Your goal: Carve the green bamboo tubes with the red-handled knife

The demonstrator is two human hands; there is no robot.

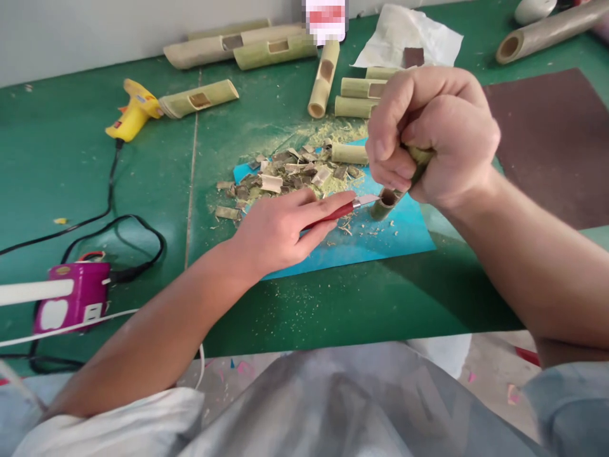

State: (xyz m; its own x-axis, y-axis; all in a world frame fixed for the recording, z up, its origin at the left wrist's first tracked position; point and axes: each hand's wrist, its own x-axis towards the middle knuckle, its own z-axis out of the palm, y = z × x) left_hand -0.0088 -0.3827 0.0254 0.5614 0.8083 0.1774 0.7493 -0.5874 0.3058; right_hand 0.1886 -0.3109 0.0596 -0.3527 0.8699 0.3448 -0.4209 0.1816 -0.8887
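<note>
In my left hand (278,228) is a craft knife (333,214) with a red handle, its thin blade pointing right. My right hand (431,136) is wrapped round a bamboo tube (384,204), whose hollow lower end shows below the fist; my fingers hide much of it. The blade tip lies at the rim of that open end; whether it touches cannot be made out. Beneath both hands lies a blue sheet (394,238). A heap of bamboo chips and shavings (285,174) covers its left part, near another short bamboo tube (349,153).
Bamboo tubes with cut windows (276,54) lie along the back. A yellow glue gun (136,111) and a purple power socket (73,295) with black cables are on the left. White paper (404,35), a brown sheet (552,139) and a thicker bamboo tube (547,32) are rightward.
</note>
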